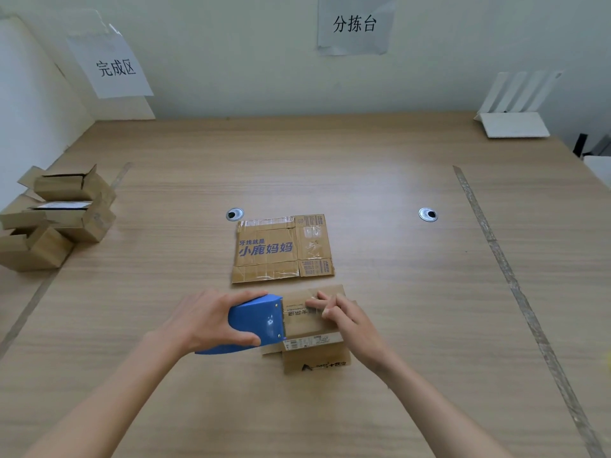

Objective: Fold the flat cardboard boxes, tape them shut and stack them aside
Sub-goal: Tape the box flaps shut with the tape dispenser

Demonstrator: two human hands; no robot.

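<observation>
Head view: at six o'clock on the wooden surface (380, 180), the left hand (211, 320) grips a blue plastic tape dispenser (256, 322) against a small folded brown cardboard box (314, 328). The right hand (344, 317) presses straight fingers (317, 304) on its top. If that pressure eases, the tape could wrinkle or the flaps spring open.

Only two arms and two hands of the person are in view. Both forearms are bare up to the lower edge of the picture; no sleeve, glove or cuff shows on them. The left hand (211, 320) wears no ring, and the left wrist has no watch or band. The right hand (347, 320) is bare as well, with no ring or strap. The fingernails that show look short and without polish.
</observation>
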